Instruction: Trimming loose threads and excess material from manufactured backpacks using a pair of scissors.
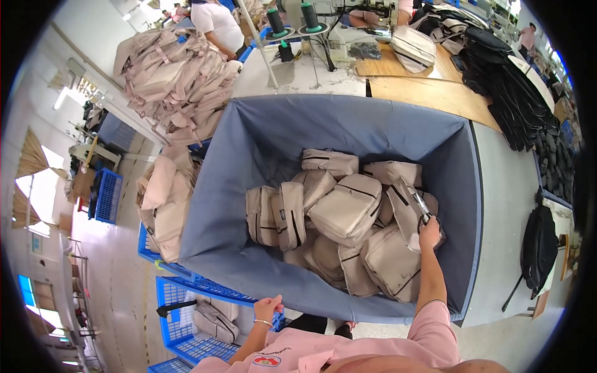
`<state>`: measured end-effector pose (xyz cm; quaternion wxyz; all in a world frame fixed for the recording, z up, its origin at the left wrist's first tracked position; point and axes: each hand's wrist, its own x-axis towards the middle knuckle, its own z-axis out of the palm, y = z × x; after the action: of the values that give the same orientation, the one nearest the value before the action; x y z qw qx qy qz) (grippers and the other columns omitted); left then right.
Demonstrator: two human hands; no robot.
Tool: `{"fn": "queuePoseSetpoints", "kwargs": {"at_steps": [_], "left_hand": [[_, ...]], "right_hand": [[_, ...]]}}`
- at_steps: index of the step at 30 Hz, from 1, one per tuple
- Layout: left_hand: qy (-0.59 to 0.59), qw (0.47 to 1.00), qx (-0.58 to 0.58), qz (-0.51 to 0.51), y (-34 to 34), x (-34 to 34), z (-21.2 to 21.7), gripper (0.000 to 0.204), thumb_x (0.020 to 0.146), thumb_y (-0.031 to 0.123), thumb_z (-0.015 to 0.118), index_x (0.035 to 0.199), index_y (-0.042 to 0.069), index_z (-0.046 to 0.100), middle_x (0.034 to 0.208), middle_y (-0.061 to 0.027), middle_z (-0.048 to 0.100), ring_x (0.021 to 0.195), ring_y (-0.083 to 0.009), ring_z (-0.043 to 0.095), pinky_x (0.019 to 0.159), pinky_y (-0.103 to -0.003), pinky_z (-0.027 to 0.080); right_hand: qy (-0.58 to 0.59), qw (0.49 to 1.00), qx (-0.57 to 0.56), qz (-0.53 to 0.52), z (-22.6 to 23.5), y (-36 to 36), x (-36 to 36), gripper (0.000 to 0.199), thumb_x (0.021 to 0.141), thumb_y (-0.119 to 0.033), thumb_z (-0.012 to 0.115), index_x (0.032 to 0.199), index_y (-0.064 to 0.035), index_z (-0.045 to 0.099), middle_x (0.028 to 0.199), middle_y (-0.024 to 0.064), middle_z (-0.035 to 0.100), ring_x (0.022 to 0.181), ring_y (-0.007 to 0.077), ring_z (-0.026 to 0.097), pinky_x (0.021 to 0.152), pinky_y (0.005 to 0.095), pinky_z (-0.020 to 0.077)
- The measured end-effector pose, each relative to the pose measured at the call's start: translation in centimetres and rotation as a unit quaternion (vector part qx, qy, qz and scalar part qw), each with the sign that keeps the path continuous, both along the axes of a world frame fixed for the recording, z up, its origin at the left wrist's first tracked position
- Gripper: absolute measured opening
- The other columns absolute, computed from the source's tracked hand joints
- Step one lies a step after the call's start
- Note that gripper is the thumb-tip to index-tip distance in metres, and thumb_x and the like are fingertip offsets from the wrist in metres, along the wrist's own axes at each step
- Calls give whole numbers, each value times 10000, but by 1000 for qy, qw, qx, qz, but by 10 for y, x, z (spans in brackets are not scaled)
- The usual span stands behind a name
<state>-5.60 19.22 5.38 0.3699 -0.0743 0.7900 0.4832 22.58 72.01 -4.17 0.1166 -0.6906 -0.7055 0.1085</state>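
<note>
Inside a large blue-grey cloth-lined bin (217,168) lies a heap of beige backpacks (347,208). My right hand (429,235) reaches into its right side, closed around scissors (421,204) whose blades point away from me. Under the scissors, a beige backpack (404,214) stands tilted; the hand covers part of it, and whether the blades touch it is unclear. At the bin's near edge, left of my body, is my left hand (268,309), fingers curled together. What they may hold does not show.
Blue plastic crates (180,336) with beige bags stand at the lower left. A tall pile of beige bags (174,81) rises at the far left. Beyond the bin, a sewing table (298,78) carries thread cones. Black bags (516,93) are heaped at right; a person (217,28) is at the back.
</note>
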Motion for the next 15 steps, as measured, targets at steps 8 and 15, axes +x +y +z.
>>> {"fn": "queuePoseSetpoints", "kwargs": {"at_steps": [8, 15], "left_hand": [[-56, 997, -12, -53, 14, -13, -8, 294, 855, 248, 742, 821, -38, 688, 713, -109, 693, 568, -146, 647, 559, -238, 539], [-178, 938, 207, -215, 159, 19, 49, 302, 940, 258, 632, 1098, 0, 639, 1012, -98, 677, 902, -174, 663, 793, -319, 565]], "right_hand": [[-88, 982, 70, 154, 27, 27, 7, 259, 777, -18, 604, 1024, -53, 533, 833, 117, 648, 844, 329, 636, 690, 457, 517], [-77, 927, 185, 316, 168, -48, 4, 113, 779, 2, 545, 867, -57, 505, 754, 119, 610, 771, 311, 620, 680, 428, 496]]}}
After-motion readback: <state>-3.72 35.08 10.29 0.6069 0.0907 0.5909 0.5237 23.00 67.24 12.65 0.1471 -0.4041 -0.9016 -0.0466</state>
